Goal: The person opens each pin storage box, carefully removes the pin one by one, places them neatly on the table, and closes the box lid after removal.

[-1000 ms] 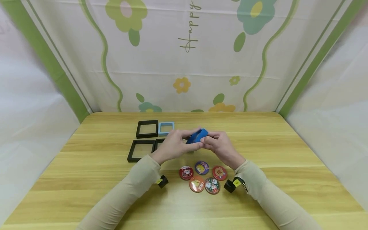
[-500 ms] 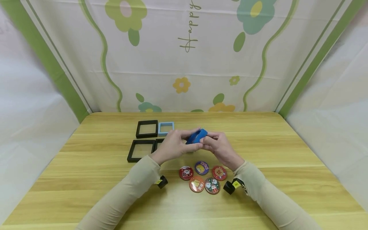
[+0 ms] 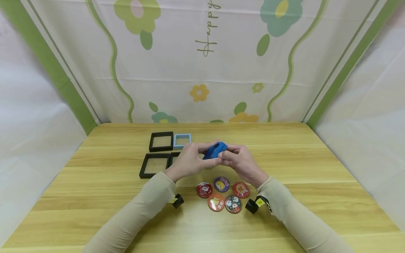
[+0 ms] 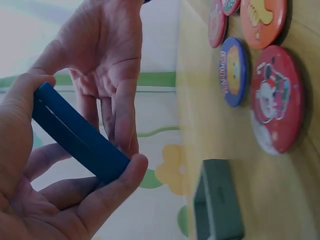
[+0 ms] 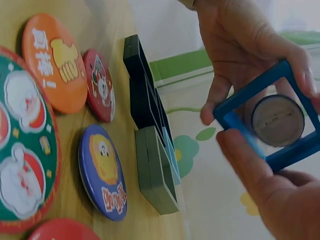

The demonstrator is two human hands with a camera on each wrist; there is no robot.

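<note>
Both hands hold a blue square display frame (image 3: 215, 150) up above the table. My left hand (image 3: 188, 160) grips it from the left, fingers along the far edge and thumb on the near edge. At its right corner the thumb and fingers of my right hand (image 3: 242, 161) pinch it. In the left wrist view the frame (image 4: 80, 132) is edge-on, with a thin slit running along its side. Through its clear window in the right wrist view shows the back of a round pin badge (image 5: 278, 120).
Several round badges lie before the hands, among them a purple (image 3: 222, 184), an orange (image 3: 216, 202) and a green one (image 3: 233, 203). Black frames (image 3: 155, 166) and a light blue frame (image 3: 182, 140) lie back left. A grey-green frame (image 5: 155, 170) stands behind the badges.
The gap along the blue frame's side has narrowed to a thin slit as its halves come together. Both hands stay almost in place, shifting very slightly left.
</note>
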